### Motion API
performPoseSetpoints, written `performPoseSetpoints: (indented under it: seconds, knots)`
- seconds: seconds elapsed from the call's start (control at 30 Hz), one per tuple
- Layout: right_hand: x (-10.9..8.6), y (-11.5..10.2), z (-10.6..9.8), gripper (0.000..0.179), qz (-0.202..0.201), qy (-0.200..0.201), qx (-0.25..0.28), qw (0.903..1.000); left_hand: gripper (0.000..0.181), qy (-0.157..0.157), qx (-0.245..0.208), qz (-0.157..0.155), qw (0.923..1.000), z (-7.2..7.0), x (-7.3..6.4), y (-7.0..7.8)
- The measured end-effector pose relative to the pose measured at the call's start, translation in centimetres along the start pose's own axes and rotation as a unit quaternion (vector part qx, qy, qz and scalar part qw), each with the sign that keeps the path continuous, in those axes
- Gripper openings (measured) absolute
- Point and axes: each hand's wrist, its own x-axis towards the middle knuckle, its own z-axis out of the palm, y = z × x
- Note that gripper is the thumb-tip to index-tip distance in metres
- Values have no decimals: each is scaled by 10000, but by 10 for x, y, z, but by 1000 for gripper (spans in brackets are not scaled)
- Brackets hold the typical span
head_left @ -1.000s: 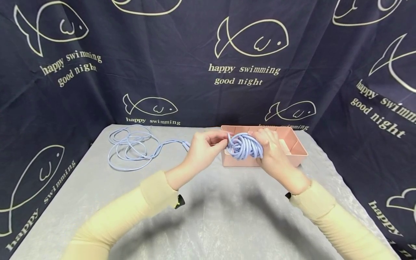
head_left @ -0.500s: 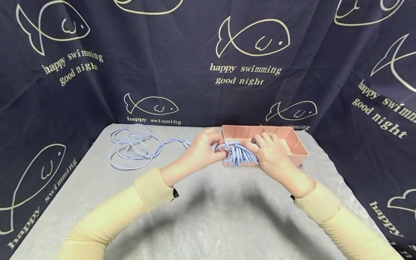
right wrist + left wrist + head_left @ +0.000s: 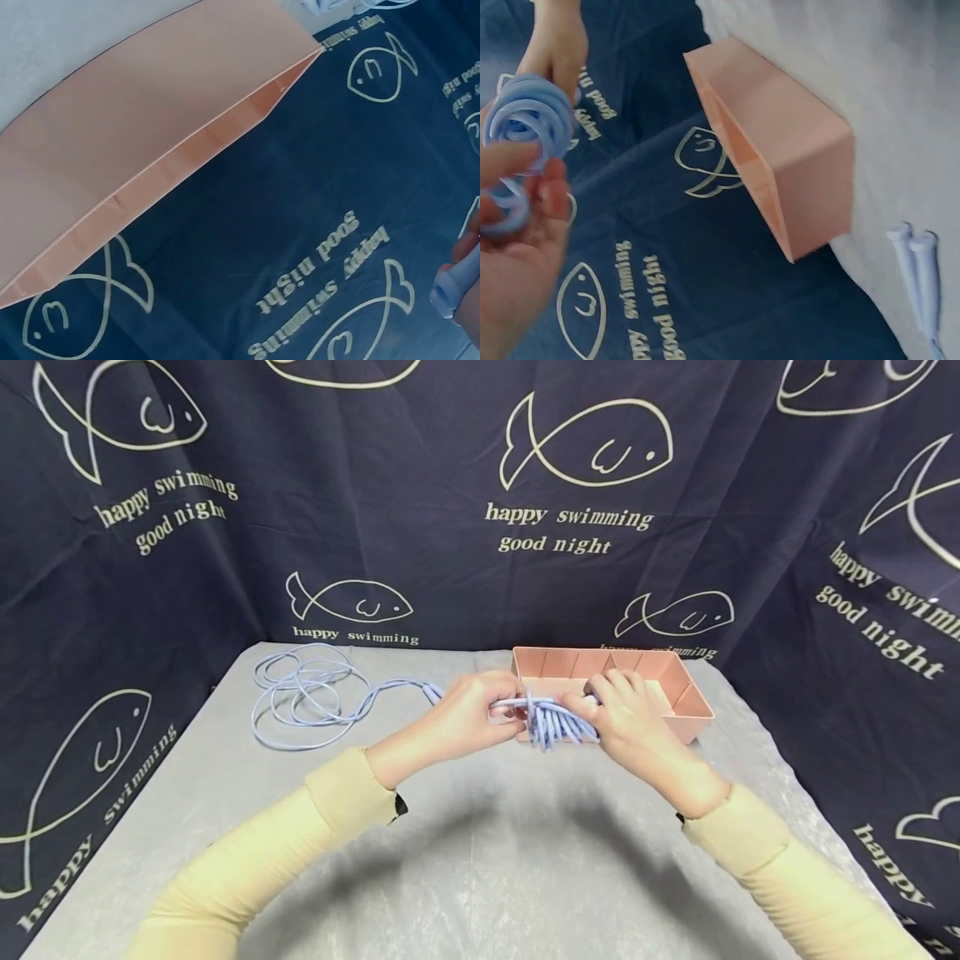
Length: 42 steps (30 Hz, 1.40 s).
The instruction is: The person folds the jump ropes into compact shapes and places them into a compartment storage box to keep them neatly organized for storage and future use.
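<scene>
A light blue skipping rope, wound into a thick coil point(image 3: 557, 725), is held in the air between both hands in front of the pink box. My left hand point(image 3: 471, 714) pinches a loop at the coil's left end; the left wrist view shows the loop point(image 3: 510, 210) between thumb and fingers. At the coil's other end my right hand point(image 3: 628, 718) grips the rope. A handle end point(image 3: 454, 289) pokes out of that hand in the right wrist view. Another blue skipping rope point(image 3: 408, 682) lies in loose loops at the table's left, its two handles point(image 3: 927, 285) side by side.
The pink open box point(image 3: 693, 727) stands at the back right of the grey cloth-covered table point(image 3: 480, 860), behind the hands. Something pale lies inside it. A dark blue fish-print curtain point(image 3: 450, 485) surrounds the back and sides.
Both hands and the coil have dropped slightly. The left hand has drawn a loop out leftward from the coil, and the wound strands now hang downward. The loose rope and box stay put.
</scene>
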Motion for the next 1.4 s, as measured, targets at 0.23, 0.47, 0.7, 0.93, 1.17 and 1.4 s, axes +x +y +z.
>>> performPoseSetpoints:
  seconds: [0.23,0.47,0.7,0.93,1.17,1.4]
  knots:
    - [-10,10,-1,46,194,-140,-62,9997,44,-1044,-1381,271,9845,-5,-8,-6]
    - [-18,12,-3,54,256,-353,240,9988,43,-1195,-1978,147,9728,-5,-13,-16]
    - [-16,8,-7,56,989,-848,533,9900,13,-98,-1743,-496,9834,3,-6,-20]
    - [-16,9,-9,30,1355,-880,782,9838,23,214,-1528,-1056,9824,6,6,-13]
    - [-13,25,-11,27,1636,-591,983,9798,57,122,-1287,-982,9867,9,24,-10]
    - [-25,53,-14,43,2224,-621,744,9701,55,205,-833,-1113,9901,15,32,-15]
